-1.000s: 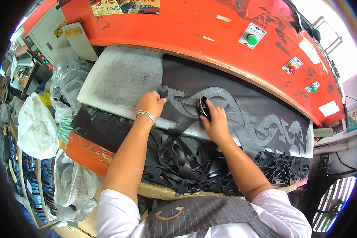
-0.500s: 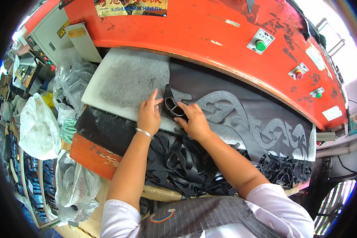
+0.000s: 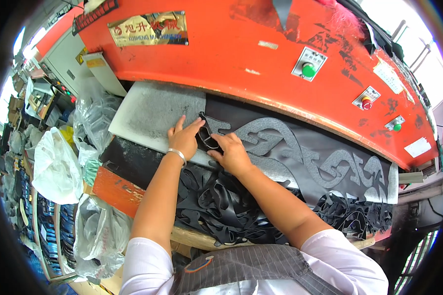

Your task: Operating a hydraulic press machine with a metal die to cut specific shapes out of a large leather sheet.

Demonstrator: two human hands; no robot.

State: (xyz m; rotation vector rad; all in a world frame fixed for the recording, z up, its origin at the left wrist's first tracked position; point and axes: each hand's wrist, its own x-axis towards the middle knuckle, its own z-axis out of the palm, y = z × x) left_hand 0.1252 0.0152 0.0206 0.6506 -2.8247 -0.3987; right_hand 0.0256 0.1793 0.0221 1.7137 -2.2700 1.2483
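A cutting die (image 3: 208, 136), a narrow metal loop with a crossbar, lies at the left edge of a dark leather-like sheet (image 3: 231, 109). My right hand (image 3: 230, 153) grips its right side between thumb and fingers. My left hand (image 3: 183, 138) lies beside it with fingers spread, one fingertip touching the die's upper end. Curved cut-outs in the sheet (image 3: 280, 130) show the grey-white cutting board (image 3: 157, 105) underneath. How firmly the die sits on the sheet cannot be made out.
An orange press beam (image 3: 221, 59) with green buttons (image 3: 308, 70) and a red knob (image 3: 366, 103) spans the far side. Black offcuts (image 3: 226, 201) heap along the near edge. Plastic bags (image 3: 58, 167) hang at left, near racks of blue pieces (image 3: 47, 236).
My left hand has moved onto the die's upper end, its raised finger now lowered. The die has tilted flatter and shifted slightly left. The head view has shifted, so the scene sits lower.
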